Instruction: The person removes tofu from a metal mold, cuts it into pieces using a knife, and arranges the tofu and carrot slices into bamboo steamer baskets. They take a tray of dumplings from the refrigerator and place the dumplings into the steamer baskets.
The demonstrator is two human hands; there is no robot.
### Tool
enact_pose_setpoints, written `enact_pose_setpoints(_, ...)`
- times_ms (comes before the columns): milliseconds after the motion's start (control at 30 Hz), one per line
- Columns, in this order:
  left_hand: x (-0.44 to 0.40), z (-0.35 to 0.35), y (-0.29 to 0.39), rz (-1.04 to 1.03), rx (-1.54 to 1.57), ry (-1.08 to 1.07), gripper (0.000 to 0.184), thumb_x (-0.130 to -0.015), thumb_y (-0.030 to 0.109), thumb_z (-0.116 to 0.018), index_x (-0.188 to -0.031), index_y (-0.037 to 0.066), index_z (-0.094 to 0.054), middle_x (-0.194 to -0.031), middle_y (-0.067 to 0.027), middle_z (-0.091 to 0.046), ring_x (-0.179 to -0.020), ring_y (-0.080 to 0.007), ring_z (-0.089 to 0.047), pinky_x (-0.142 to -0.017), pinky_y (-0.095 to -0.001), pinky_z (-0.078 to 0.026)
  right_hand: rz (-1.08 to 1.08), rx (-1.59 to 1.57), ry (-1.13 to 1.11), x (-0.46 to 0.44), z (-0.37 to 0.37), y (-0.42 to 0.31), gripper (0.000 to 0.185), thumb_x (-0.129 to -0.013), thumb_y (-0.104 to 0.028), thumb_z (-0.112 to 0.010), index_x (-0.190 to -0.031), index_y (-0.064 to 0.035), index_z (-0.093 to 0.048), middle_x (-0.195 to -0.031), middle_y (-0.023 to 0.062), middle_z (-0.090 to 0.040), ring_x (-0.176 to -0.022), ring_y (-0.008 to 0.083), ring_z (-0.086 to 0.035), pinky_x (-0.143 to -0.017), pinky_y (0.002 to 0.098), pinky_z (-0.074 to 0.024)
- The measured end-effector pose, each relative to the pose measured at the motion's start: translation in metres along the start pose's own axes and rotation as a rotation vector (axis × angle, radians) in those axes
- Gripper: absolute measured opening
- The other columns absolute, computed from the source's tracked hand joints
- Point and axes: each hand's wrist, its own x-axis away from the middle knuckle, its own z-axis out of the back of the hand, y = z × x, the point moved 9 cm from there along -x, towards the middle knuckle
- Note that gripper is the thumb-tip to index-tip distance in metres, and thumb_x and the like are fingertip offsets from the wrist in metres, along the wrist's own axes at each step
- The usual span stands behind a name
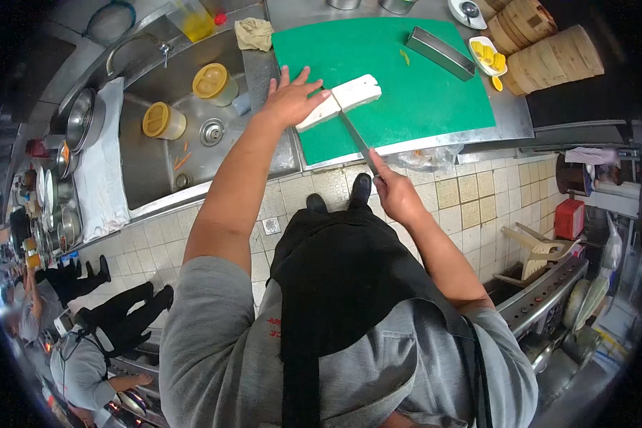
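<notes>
A long white block that looks like tofu lies on the green cutting board, with a cut across it near its middle. My right hand is closed around the handle of a knife, whose blade tip meets the block at that cut. My left hand has its fingers spread over the board's left edge, and its thumb rests on or just over the left part of the block. From this angle I cannot tell how hard it presses.
Left of the board is a sink holding yellow-lidded containers. A metal tin, a dish of yellow pieces and bamboo steamers occupy the right side. A crumpled cloth lies behind. Other people work at lower left.
</notes>
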Motion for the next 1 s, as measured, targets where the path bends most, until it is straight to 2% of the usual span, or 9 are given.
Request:
enact_pose_setpoints(67, 0.001, -0.003, 0.003, -0.014, 0.007, 0.011, 0.069, -0.097, 0.067, -0.035, -0.149, 0.024, -0.047, -0.166, -0.0065, -0.017, -0.153, -0.0401, -0.002, -0.122, -0.0574, -0.003, -0.028, -0.148, -0.014, 0.0, 0.003, 0.007, 0.067, -0.095, -0.006, -0.057, -0.155, -0.0249, -0.033, -0.102, 0.0279, -0.067, -0.092, 0.0447, -0.067, -0.083, 0.0446, -0.0539)
enact_pose_setpoints(167, 0.001, -0.007, 0.008, 0.001, -0.018, 0.002, 0.07, -0.096, 0.067, -0.038, -0.151, 0.024, -0.044, -0.166, -0.0075, -0.018, -0.153, -0.0399, -0.003, -0.122, -0.0575, -0.005, -0.008, -0.278, -0.013, 0.001, 0.007, 0.008, 0.062, -0.098, -0.009, -0.058, -0.154, -0.0256, -0.035, -0.121, 0.0292, -0.063, -0.113, 0.0428, -0.062, -0.094, 0.0406, -0.0501)
enact_pose_setpoints(233, 0.002, 0.001, 0.014, -0.03, 0.026, 0.125, 0.068, -0.097, 0.063, -0.044, -0.153, 0.024, -0.04, -0.166, -0.0074, -0.02, -0.153, -0.0395, -0.005, -0.122, -0.0567, -0.007, 0.031, -0.285, 0.03, 0.009, 0.025, -0.006, 0.063, -0.097, -0.009, -0.059, -0.153, -0.0255, -0.037, -0.12, 0.0281, -0.064, -0.111, 0.0438, -0.062, -0.094, 0.0432, -0.0505)
enact_pose_setpoints(300, 0.002, 0.009, 0.026, -0.101, 0.064, 0.187, 0.066, -0.098, 0.058, -0.047, -0.154, 0.025, -0.037, -0.166, -0.0063, -0.019, -0.153, -0.0389, -0.006, -0.122, -0.056, -0.008, 0.02, -0.14, 0.055, 0.019, 0.045, -0.018, 0.064, -0.095, -0.008, -0.06, -0.152, -0.0252, -0.038, -0.12, 0.0269, -0.063, -0.109, 0.0446, -0.062, -0.092, 0.0462, -0.0513)
enact_pose_setpoints(333, 0.004, 0.016, 0.035, -0.165, 0.105, 0.249, 0.065, -0.099, 0.054, -0.049, -0.156, 0.026, -0.034, -0.166, -0.0053, -0.018, -0.153, -0.0384, -0.006, -0.122, -0.0553, -0.008, 0.111, -0.136, 0.163, 0.023, 0.057, -0.023, 0.064, -0.093, -0.007, -0.059, -0.151, -0.0259, -0.04, -0.113, 0.0272, -0.065, -0.103, 0.0457, -0.063, -0.087, 0.0502, -0.0511)
enact_pose_setpoints(433, -0.001, 0.025, 0.053, -0.221, 0.089, 0.285, 0.06, -0.101, 0.047, -0.048, -0.155, 0.027, -0.034, -0.166, -0.0045, -0.018, -0.153, -0.038, -0.008, -0.122, -0.055, -0.01, 0.056, 0.012, 0.181, 0.023, 0.071, -0.017, 0.063, -0.094, -0.008, -0.058, -0.151, -0.0272, -0.04, -0.102, 0.0268, -0.066, -0.095, 0.0459, -0.064, -0.083, 0.0514, -0.0512)
enact_pose_setpoints(467, -0.003, 0.025, 0.055, -0.222, 0.089, 0.286, 0.06, -0.101, 0.047, -0.048, -0.155, 0.027, -0.034, -0.166, -0.0045, -0.018, -0.153, -0.038, -0.008, -0.122, -0.055, -0.01, 0.075, 0.041, 0.218, 0.021, 0.074, -0.015, 0.063, -0.095, -0.01, -0.057, -0.152, -0.0284, -0.039, -0.095, 0.0263, -0.065, -0.089, 0.0459, -0.064, -0.081, 0.0526, -0.051)
enact_pose_setpoints(767, -0.016, 0.006, 0.054, -0.195, 0.05, 0.181, 0.051, -0.104, 0.042, -0.041, -0.153, 0.031, -0.039, -0.166, -0.0006, -0.02, -0.153, -0.0397, -0.006, -0.122, -0.0577, -0.008, 0.032, 0.092, 0.158, 0.016, 0.068, 0.002, 0.064, -0.095, -0.01, -0.056, -0.153, -0.0297, -0.037, -0.093, 0.0263, -0.065, -0.086, 0.0455, -0.064, -0.078, 0.0534, -0.0518)
enact_pose_setpoints(1000, -0.022, -0.001, 0.049, -0.149, 0.059, 0.116, 0.053, -0.102, 0.049, -0.042, -0.152, 0.031, -0.042, -0.166, -0.003, -0.021, -0.152, -0.0432, -0.004, -0.121, -0.0583, -0.005, 0.014, 0.145, 0.145, 0.013, 0.06, 0.008, 0.066, -0.095, -0.011, -0.056, -0.154, -0.0304, -0.035, -0.092, 0.0272, -0.064, -0.082, 0.0459, -0.065, -0.076, 0.0532, -0.0526)
